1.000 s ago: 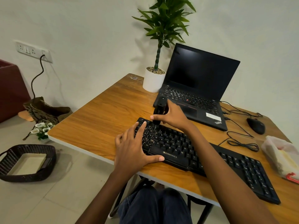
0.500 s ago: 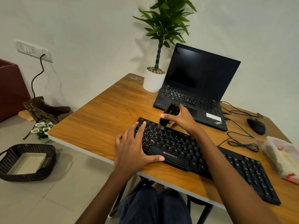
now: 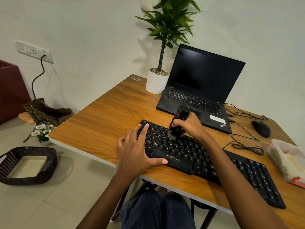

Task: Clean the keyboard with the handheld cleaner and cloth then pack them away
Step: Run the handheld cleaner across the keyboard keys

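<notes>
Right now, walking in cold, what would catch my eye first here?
The right hand grips a black handheld cleaner, brush end down on the black keyboard near the front edge of the wooden table. The left hand lies flat on the keyboard's left end. Behind stand an open laptop with a dark screen and a potted plant.

Pretty much all the tech here is black: the keyboard (image 3: 186,151) with white lettering, the handheld cleaner (image 3: 179,121), the laptop (image 3: 203,75) (tiny red dot mid-keys) and the mouse (image 3: 261,129). The bench (image 3: 105,123) is warm orange-brown wood grain with a white edge. The plant (image 3: 168,22) is green in a plain white pot (image 3: 156,84), and the basket (image 3: 11,162) on the floor is a dark brown weave.
</notes>
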